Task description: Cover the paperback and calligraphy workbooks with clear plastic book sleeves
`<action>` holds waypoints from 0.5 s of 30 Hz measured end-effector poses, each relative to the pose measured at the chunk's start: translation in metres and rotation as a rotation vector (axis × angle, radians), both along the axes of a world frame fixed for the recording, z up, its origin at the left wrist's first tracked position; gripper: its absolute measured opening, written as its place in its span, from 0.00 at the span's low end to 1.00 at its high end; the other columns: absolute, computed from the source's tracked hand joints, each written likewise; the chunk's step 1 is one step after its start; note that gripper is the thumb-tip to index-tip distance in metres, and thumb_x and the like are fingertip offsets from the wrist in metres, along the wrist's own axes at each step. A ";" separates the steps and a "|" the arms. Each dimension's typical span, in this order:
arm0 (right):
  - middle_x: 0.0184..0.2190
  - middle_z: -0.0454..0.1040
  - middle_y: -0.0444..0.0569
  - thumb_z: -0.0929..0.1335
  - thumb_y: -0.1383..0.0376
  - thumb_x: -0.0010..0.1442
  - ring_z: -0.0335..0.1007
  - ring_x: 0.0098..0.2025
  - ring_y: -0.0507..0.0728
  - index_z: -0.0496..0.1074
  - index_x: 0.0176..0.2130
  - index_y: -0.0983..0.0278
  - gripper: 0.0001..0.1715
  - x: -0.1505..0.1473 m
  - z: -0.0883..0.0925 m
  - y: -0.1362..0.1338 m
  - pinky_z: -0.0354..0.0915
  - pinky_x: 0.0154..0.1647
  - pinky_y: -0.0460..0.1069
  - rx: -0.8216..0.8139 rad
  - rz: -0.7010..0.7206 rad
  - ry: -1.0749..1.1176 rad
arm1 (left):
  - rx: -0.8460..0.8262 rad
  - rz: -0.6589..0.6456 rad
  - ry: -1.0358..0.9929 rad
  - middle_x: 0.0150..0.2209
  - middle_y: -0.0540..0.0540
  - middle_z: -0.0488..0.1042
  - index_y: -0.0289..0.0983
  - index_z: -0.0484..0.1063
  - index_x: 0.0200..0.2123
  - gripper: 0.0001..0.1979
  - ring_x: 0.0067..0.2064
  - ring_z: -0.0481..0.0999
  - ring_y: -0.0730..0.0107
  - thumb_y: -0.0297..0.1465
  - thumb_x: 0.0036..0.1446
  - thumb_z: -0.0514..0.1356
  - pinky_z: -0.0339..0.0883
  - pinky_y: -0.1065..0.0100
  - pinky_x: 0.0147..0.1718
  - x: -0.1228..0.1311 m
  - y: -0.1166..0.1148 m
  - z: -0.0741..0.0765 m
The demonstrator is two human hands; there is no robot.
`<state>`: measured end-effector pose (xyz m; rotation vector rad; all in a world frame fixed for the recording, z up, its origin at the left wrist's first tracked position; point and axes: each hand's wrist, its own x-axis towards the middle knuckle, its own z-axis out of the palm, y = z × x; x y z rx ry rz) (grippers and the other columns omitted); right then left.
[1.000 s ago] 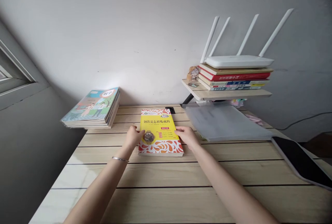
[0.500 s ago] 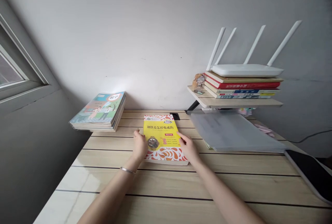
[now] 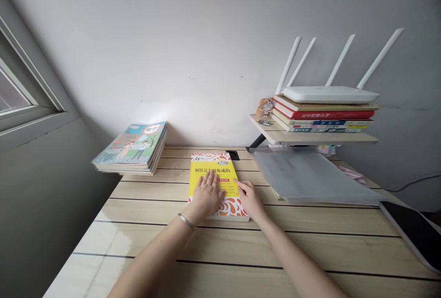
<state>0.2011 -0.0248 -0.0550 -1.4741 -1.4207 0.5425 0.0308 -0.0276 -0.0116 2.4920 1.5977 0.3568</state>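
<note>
A yellow book (image 3: 211, 165) with a red and white patterned border lies flat on the wooden desk (image 3: 241, 243), near the wall. My left hand (image 3: 206, 193), a thin bracelet at its wrist, rests flat on the cover with fingers stretched out. My right hand (image 3: 250, 199) lies at the book's right edge, fingers extended and touching the cover near its lower right corner. Neither hand holds anything.
A stack of textbooks (image 3: 132, 148) sits at the desk's back left. A small raised shelf (image 3: 310, 137) at the right carries several books and a white router (image 3: 329, 94). Grey folders (image 3: 310, 176) lie under it; a dark tablet (image 3: 413, 233) is at far right. A window (image 3: 14, 100) is at left.
My left hand has moved from the book's left edge onto the middle of the cover and lies flat. My right hand stays at the right edge. The book has barely shifted.
</note>
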 end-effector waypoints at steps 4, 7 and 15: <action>0.37 0.69 0.51 0.62 0.66 0.56 0.68 0.41 0.57 0.77 0.42 0.62 0.19 0.001 -0.003 0.000 0.65 0.46 0.51 -0.013 0.006 -0.018 | -0.026 0.138 -0.001 0.66 0.39 0.45 0.30 0.50 0.64 0.30 0.67 0.43 0.58 0.40 0.63 0.43 0.38 0.53 0.63 -0.029 0.002 0.003; 0.40 0.70 0.53 0.60 0.68 0.57 0.68 0.43 0.58 0.76 0.44 0.62 0.21 0.003 0.000 -0.001 0.65 0.47 0.52 -0.031 0.006 -0.118 | -0.043 0.209 -0.013 0.67 0.39 0.42 0.29 0.49 0.64 0.30 0.67 0.41 0.56 0.38 0.62 0.43 0.41 0.52 0.62 -0.040 0.000 0.003; 0.64 0.55 0.53 0.55 0.61 0.64 0.43 0.66 0.65 0.61 0.60 0.64 0.28 -0.043 0.049 -0.010 0.42 0.63 0.63 -0.037 0.243 -0.748 | 0.011 0.189 0.043 0.66 0.35 0.42 0.23 0.49 0.64 0.31 0.67 0.39 0.54 0.37 0.63 0.43 0.44 0.55 0.62 -0.039 0.001 -0.003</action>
